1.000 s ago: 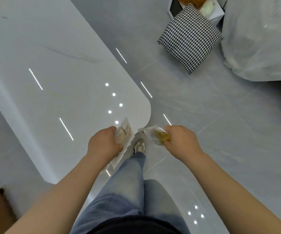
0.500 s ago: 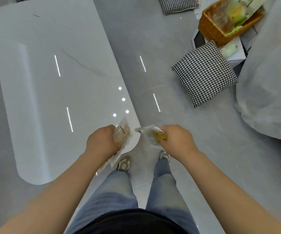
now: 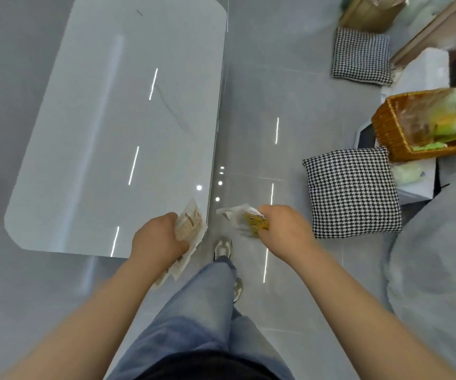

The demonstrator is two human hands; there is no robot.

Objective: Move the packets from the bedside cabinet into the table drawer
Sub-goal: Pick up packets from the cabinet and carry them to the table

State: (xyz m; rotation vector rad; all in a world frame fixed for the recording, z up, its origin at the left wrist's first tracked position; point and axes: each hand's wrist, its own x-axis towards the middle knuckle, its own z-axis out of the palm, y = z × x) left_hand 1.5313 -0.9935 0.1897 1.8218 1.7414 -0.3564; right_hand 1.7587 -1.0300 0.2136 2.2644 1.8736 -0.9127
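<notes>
My left hand [image 3: 157, 238] grips a pale packet with brown print [image 3: 190, 224], held over the near right corner of the glossy white table [image 3: 117, 127]. My right hand [image 3: 285, 229] grips a white packet with a yellow label [image 3: 248, 220] above the grey floor, just right of the table's edge. Both fists are closed round their packets at about waist height. No drawer shows from this angle; only the table top is seen.
Two houndstooth cushions [image 3: 354, 193] [image 3: 361, 56] lie on the floor at right. A wicker basket [image 3: 386, 133] with bags stands on a white unit behind the nearer cushion. A pale covered bulk [image 3: 438, 264] fills the right side. My legs and shoes are below.
The view has swung so the table now lies lengthwise at left and the basket and second cushion show at right. Both hands keep their packets, and my feet have stepped forward.
</notes>
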